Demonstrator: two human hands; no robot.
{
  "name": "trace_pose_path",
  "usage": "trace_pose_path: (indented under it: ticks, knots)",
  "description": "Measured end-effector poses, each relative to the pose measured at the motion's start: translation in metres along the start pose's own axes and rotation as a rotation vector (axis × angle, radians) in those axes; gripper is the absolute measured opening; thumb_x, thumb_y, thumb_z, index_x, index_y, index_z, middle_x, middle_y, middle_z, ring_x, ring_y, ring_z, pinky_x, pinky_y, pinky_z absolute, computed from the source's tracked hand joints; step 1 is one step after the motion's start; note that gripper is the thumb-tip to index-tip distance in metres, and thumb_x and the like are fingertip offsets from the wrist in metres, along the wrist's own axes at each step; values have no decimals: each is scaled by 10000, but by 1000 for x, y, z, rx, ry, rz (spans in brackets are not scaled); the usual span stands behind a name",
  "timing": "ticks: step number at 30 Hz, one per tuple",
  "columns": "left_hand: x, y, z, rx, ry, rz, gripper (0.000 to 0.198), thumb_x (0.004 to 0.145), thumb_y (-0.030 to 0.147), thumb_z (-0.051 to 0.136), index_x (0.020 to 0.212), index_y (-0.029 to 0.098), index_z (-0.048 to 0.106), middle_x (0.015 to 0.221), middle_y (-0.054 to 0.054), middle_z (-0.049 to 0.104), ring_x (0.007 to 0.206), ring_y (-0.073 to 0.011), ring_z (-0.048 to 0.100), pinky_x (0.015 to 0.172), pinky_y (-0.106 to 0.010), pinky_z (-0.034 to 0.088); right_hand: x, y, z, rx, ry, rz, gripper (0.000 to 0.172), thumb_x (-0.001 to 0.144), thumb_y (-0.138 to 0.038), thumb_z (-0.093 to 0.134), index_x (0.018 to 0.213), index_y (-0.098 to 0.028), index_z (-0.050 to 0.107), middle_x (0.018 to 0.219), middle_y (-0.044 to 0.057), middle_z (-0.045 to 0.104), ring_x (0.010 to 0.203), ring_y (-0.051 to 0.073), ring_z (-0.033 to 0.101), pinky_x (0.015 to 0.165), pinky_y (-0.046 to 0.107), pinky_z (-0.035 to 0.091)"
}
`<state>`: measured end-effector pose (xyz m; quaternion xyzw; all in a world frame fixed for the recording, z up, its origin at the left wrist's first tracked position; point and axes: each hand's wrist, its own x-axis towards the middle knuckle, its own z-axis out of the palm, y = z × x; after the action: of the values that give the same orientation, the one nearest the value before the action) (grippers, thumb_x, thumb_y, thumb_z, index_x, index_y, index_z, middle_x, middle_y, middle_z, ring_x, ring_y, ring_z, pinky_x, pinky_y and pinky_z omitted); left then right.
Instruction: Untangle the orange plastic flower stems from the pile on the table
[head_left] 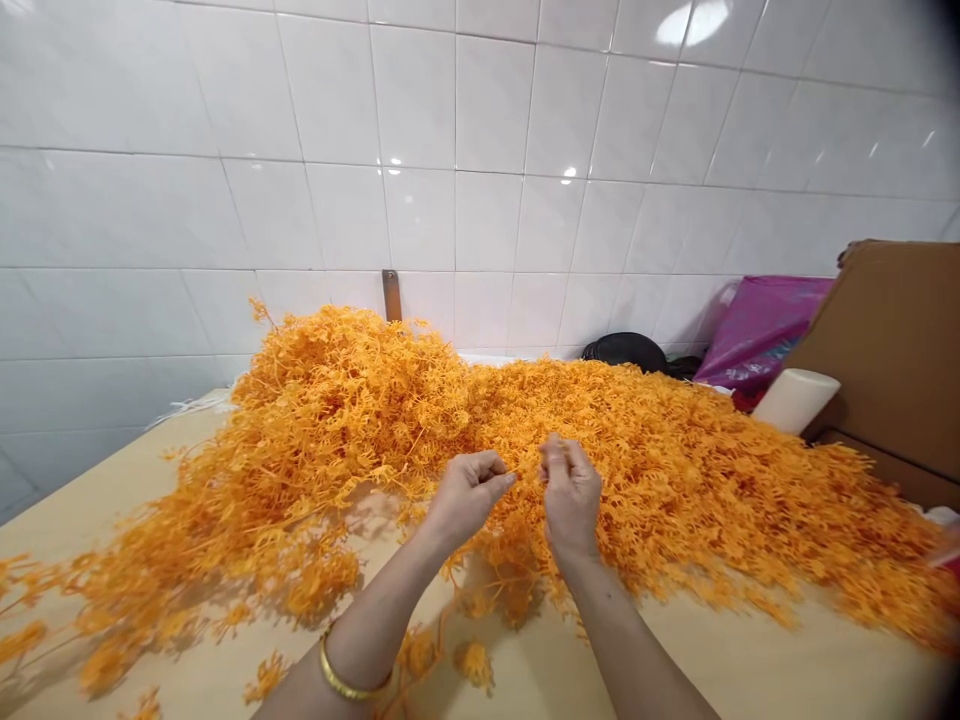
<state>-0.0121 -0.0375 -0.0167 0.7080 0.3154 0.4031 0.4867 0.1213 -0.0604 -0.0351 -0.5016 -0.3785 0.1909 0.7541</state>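
Over the middle of the table, my left hand (474, 492) is closed in a pinch, thumb against forefinger. A thin orange tip shows at its fingertips, seemingly the stem of an orange artificial flower sprig (517, 565) that hangs or lies just below. A short gap to the right, my right hand (571, 492) has its fingers curled together; what they hold, if anything, is too small to make out. Both hands are in front of a big heap of orange artificial flower sprigs (360, 400), which spreads right into a second mound (675, 470).
Loose orange sprigs lie along the near left of the wooden table (750, 660). At the right stand a cardboard box (892, 350), a white roll (796, 400) and a purple bag (765, 325). A black object (628, 350) sits by the tiled wall (487, 220).
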Motion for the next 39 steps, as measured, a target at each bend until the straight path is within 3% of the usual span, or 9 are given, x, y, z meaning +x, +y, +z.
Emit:
trace_pose_path:
  ticks: [4, 6, 9, 13, 20, 26, 29, 34, 39]
  knots:
    - [0, 4, -12, -151, 117, -137, 271, 672, 315, 565, 525, 158, 400, 431, 73, 282, 405, -37, 205, 417, -200, 155, 18, 3, -14, 127, 259, 95, 269, 758, -446, 456, 670, -193, 439, 592, -45, 420, 441, 58, 369, 410, 195, 318]
    - [2, 5, -14, -264, 189, -194, 286, 661, 351, 575, 541, 164, 393, 421, 74, 311, 382, -31, 196, 402, -197, 135, 18, 6, -12, 68, 154, 112, 221, 751, -413, 479, 744, -192, 490, 646, -27, 462, 457, 59, 384, 415, 197, 322]
    - [5, 4, -13, -340, 206, -203, 297, 632, 378, 599, 557, 163, 409, 426, 68, 358, 363, -24, 214, 391, -192, 129, 5, 7, 1, -9, -125, 118, 232, 763, -388, 479, 899, -207, 528, 664, -21, 470, 492, 73, 401, 436, 201, 324]
    - [5, 3, -9, -327, 267, -192, 310, 613, 389, 610, 548, 157, 413, 424, 72, 359, 357, -18, 224, 389, -185, 141, -12, 5, 14, 14, -332, 122, 277, 761, -446, 479, 817, -181, 537, 556, -48, 361, 480, 78, 356, 444, 206, 302]
    - [7, -7, -5, -202, 264, -94, 249, 633, 345, 571, 547, 154, 436, 442, 64, 359, 417, -47, 304, 423, -191, 232, -17, 4, 20, -5, -533, 57, 263, 755, -430, 495, 777, -169, 526, 571, -41, 394, 504, 80, 364, 485, 212, 310]
    - [9, -14, -6, -61, 266, -29, 230, 651, 305, 531, 516, 157, 417, 442, 66, 327, 430, -53, 279, 431, -196, 218, -20, 5, 20, -112, -561, 3, 276, 784, -400, 450, 625, -174, 436, 526, -53, 338, 484, 77, 314, 469, 211, 277]
    - [9, -14, -13, -32, 273, -32, 185, 640, 245, 507, 509, 160, 408, 451, 64, 327, 442, -56, 284, 445, -199, 228, -23, -1, 20, -189, -671, -21, 283, 799, -373, 426, 597, -178, 395, 523, -52, 328, 485, 76, 300, 462, 208, 260]
    - [9, -15, -21, 38, 274, -20, 149, 603, 176, 479, 488, 162, 385, 457, 65, 311, 453, -57, 269, 452, -200, 221, -24, -10, 16, -208, -872, 21, 303, 804, -339, 415, 557, -183, 335, 504, -57, 300, 464, 68, 263, 440, 207, 216]
    - [10, -20, -16, 72, 207, -29, 139, 589, 172, 473, 480, 164, 386, 444, 65, 317, 444, -63, 290, 448, -202, 217, -16, -11, 8, -163, -1008, 129, 307, 795, -318, 426, 534, -179, 341, 464, -65, 302, 431, 58, 254, 428, 202, 210]
